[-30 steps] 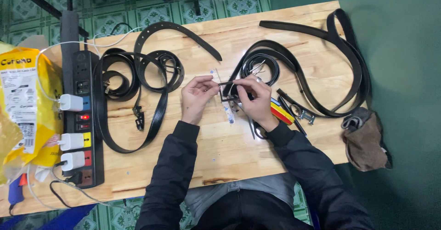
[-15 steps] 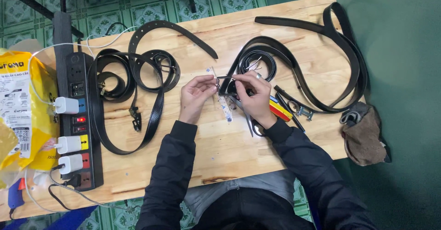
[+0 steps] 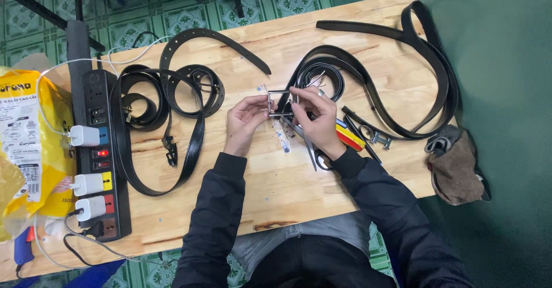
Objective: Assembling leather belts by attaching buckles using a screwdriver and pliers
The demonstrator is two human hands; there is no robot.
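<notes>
Overhead view of a wooden table (image 3: 299, 190) with a seated person in black sleeves. The left hand (image 3: 244, 120) and the right hand (image 3: 315, 115) meet above the middle of the table and hold a square metal buckle (image 3: 279, 103) between them. The left hand pinches the buckle's left side between thumb and fingertips, the fingers curled close together. The right hand closes on the buckle's right side with thumb and forefinger, its other fingers folded; whether it also grips the end of a strap cannot be told, since the fingers cover that spot. The buckle lies at the near edge of a coiled black belt (image 3: 345, 72), whose long loop runs to the far right corner of the table. A narrow pale strip (image 3: 282, 135) lies on the wood just below the hands. Just right of the right hand lie a red and yellow tool handle (image 3: 352, 139) and a small metal clasp (image 3: 382, 140). To the left, well apart from the hands, lies a second tangle of black belts (image 3: 167, 101). A black power strip (image 3: 99, 155) with white plugs lies along the left edge, a yellow bag (image 3: 29, 144) beyond it. A brown cloth (image 3: 457, 170) hangs off the right edge.
</notes>
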